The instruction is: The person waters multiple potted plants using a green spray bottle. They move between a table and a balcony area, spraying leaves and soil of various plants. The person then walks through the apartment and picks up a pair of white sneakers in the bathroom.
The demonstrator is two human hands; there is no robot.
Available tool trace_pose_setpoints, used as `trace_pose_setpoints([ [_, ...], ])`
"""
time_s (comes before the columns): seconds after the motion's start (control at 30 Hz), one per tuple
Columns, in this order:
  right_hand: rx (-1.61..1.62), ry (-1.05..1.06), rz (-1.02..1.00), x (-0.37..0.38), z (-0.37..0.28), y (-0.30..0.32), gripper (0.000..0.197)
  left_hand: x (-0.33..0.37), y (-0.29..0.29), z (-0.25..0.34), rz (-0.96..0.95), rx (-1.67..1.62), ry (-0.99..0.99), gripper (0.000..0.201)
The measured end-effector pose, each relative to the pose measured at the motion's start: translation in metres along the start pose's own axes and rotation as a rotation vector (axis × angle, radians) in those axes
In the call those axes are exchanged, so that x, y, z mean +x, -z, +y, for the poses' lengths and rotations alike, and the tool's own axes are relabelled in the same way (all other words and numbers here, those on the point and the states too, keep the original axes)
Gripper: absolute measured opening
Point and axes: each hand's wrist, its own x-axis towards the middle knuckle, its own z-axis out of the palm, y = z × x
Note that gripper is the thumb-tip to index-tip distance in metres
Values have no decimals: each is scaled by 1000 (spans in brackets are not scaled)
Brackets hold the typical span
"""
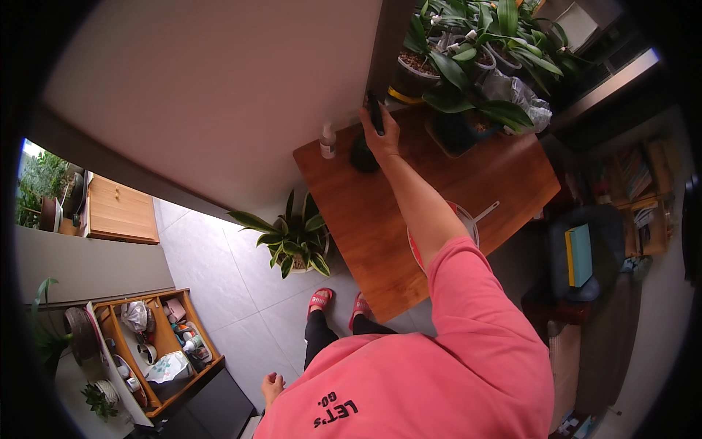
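Observation:
My right arm reaches across the wooden table. At the end of it my right hand is closed around a slim black object, whose kind I cannot make out. Just beneath that hand stands a dark rounded thing; whether it is joined to the held object is not clear. A clear pump bottle with a white top stands to its left, by the wall. Down beside my body hangs my left hand, its fingers loosely curled with nothing visible in them. My forearm partly hides a red-and-white round container.
A white strip-like handle lies at the round container. Potted orchids crowd the table's far end. A striped-leaf plant stands on the floor to the left. An open drawer full of small items is at lower left. A chair stands right.

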Motion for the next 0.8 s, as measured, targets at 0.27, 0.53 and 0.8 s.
trace_pose_setpoints([
  [0.27,-85,-133,-186,-10,-38,18,66,1,-3,52,-33,-13,-12,38],
  [0.53,-250,-121,-365,-37,-3,46,93,20,-12,59,-33,13,-55,36],
  [0.8,-108,-316,-423,-44,34,33,83,14,-12,49,-17,30,-36,36],
])
